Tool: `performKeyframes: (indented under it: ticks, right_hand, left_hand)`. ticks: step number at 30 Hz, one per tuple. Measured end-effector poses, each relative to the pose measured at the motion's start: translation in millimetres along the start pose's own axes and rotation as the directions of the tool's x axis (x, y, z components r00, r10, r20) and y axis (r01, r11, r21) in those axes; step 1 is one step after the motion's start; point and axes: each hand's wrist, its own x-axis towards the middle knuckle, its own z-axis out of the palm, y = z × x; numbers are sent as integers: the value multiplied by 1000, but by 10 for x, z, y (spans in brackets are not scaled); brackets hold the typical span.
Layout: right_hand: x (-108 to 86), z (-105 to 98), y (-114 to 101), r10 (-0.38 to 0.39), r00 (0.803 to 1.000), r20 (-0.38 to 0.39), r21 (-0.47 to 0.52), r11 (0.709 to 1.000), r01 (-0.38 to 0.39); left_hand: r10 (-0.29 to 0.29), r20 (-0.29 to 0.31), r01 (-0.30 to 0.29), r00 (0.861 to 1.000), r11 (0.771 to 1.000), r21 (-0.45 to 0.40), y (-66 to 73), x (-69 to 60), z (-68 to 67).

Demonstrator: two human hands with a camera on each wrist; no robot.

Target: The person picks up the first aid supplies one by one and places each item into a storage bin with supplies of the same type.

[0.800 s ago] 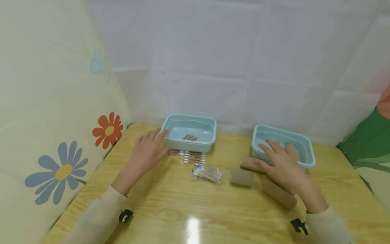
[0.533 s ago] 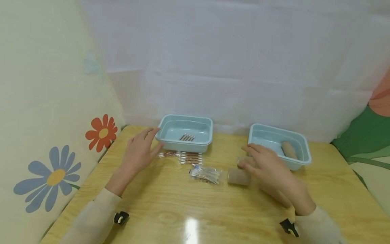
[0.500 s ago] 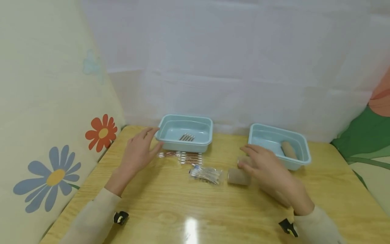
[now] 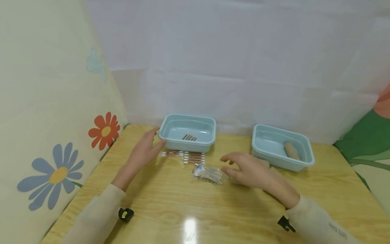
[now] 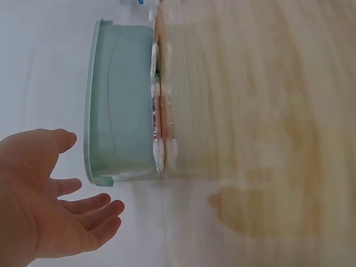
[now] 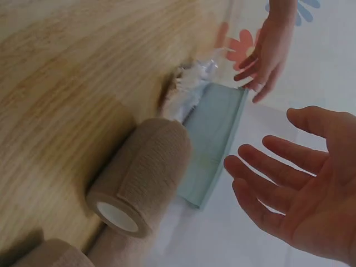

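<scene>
My left hand (image 4: 141, 152) is at the left end of a light blue plastic tub (image 4: 186, 145), fingers loosely extended; contact is unclear. Several brown swabs (image 4: 190, 136) lie inside that tub. In front of it are packets of brown cotton swabs (image 4: 194, 157) and a clear bag of white cotton swabs (image 4: 208, 174). My right hand (image 4: 250, 171) hovers with relaxed fingers just right of the bag, holding nothing. It largely hides several tan bandage rolls; one bandage roll (image 6: 144, 172) shows plainly in the right wrist view. Another bandage roll (image 4: 291, 151) lies in the right tub (image 4: 274, 161).
Both tubs stand at the back of the wooden table (image 4: 164, 210), near a white cloth backdrop (image 4: 198, 67). A flower-patterned panel (image 4: 45, 101) rises along the left side. Another panel with green leaves (image 4: 362, 135) stands at the right.
My right hand has moved from over the right tub leftward past the rolls to beside the swab bag. The bandage roll, blurred in the tub earlier, now lies still. My left hand has barely moved.
</scene>
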Motion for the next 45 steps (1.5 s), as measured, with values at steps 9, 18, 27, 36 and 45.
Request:
performKeyframes:
  ticks: [9, 18, 27, 36, 45]
  right_hand:
    - [213, 162, 139, -28, 994, 110, 120, 993, 15]
    - [438, 311, 197, -33, 979, 201, 129, 992, 7]
    - [546, 402, 227, 9, 963, 270, 80, 996, -32]
    - [585, 462, 209, 28, 947, 321, 55, 997, -48]
    - [604, 505, 213, -65, 956, 286, 58, 997, 50]
  left_hand:
    - [-94, -20, 86, 995, 961, -263, 9, 87, 138]
    - [-419, 63, 337, 906, 622, -707, 70, 103, 131]
    - [-485, 132, 380, 864, 457, -804, 49, 99, 120]
    - [-505, 109, 342, 856, 395, -853, 36, 84, 166]
    - [-535, 151, 318, 831, 235, -918, 35, 79, 163]
